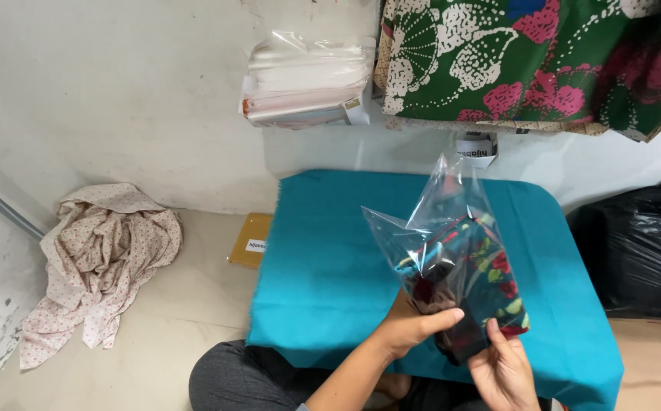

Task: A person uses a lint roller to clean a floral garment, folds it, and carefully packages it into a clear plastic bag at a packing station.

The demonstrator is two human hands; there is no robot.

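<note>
Both hands clamped on clear bag (pixel 452 251) holding folded floral cloth (pixel 490 281), raised above teal counter (pixel 330 259). Left hand (pixel 414 323) pinches lower edge, right hand (pixel 502 373) supports bottom. Likely light, soft, slippery film; grip through cloth bulk.

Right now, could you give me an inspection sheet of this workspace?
Surface: low table under a teal cloth.
Job's things: clear plastic bag holding a folded dark floral fabric, lifted above the cloth.
Clutter: crumpled pale printed cloth and flat yellow packet on the floor.
Hands: left hand and right hand both grip the bag's lower end.
Cables: nothing seen.
Surroundings: stack of clear bags, hanging green floral fabric, black plastic bag.
</note>
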